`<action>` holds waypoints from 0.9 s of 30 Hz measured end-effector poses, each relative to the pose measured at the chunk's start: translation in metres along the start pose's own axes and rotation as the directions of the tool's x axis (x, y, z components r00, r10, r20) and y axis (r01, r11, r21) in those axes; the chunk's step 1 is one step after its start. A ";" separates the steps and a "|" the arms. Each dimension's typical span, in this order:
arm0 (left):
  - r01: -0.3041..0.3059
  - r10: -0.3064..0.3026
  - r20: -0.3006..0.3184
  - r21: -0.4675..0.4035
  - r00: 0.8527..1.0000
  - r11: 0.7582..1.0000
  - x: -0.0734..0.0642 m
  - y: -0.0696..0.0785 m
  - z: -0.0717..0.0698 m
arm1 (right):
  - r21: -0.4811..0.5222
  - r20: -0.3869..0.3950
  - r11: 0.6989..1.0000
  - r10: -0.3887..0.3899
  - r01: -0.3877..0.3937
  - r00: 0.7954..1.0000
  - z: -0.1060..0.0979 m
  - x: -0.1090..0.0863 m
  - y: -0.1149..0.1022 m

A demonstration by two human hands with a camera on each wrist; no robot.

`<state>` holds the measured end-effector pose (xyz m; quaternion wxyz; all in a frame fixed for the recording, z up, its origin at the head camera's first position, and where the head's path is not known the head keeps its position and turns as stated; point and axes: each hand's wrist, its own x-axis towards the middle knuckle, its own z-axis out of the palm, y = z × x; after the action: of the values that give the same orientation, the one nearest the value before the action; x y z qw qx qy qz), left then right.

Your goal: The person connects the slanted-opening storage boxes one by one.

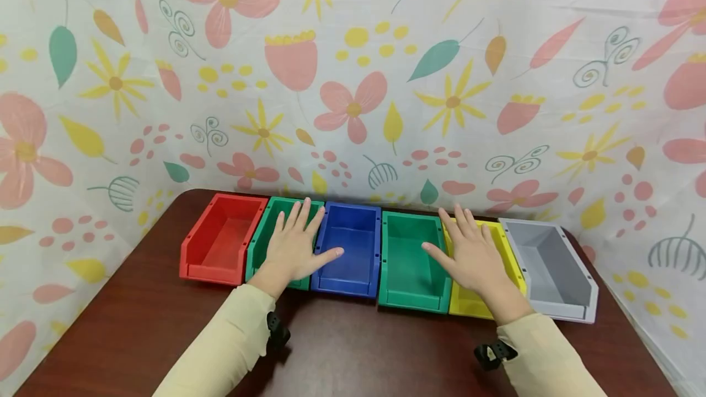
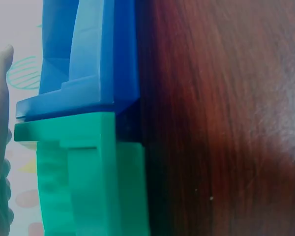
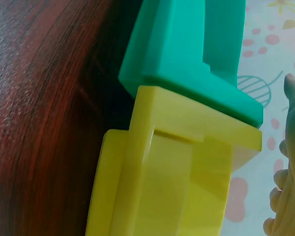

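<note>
My left hand (image 1: 295, 247) is held flat with spread fingers above the left green bin (image 1: 259, 250), its thumb reaching over the blue bin (image 1: 347, 262). Spread the same way, my right hand (image 1: 471, 253) hovers over the yellow bin (image 1: 469, 304), with the thumb pointing toward the right green bin (image 1: 413, 262). Neither hand holds anything. In the left wrist view the blue bin (image 2: 88, 64) and green bin (image 2: 88, 191) stand beside the hand's edge. The right wrist view shows the yellow bin (image 3: 162, 191) against the green bin (image 3: 182, 54).
A red bin (image 1: 220, 238) ends the row on the left and a grey bin (image 1: 551, 268) on the right. All stand on a dark brown wooden table (image 1: 375, 348). Behind hangs a floral cloth (image 1: 353, 29). Black straps (image 1: 276, 331) circle the wrists.
</note>
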<state>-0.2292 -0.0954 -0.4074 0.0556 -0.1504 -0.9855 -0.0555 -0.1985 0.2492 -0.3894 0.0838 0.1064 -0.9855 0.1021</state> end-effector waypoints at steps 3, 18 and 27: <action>0.010 -0.010 0.016 0.008 1.000 1.000 -0.001 -0.002 -0.002 | -0.012 0.004 1.000 -0.007 0.007 1.000 0.000 0.002 -0.004; 0.044 -0.044 0.025 -0.013 0.999 0.999 -0.005 -0.025 0.001 | -0.031 0.021 0.999 -0.016 0.017 1.000 0.010 0.011 -0.017; 0.086 -0.087 0.001 -0.101 0.996 0.991 -0.008 -0.048 -0.006 | 0.177 0.045 0.984 0.022 -0.030 0.999 0.008 0.022 -0.037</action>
<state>-0.2351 -0.1437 -0.4072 0.0472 -0.1100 -0.9869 -0.1077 -0.2120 0.2076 -0.3859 0.0515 0.1027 -0.9754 0.1881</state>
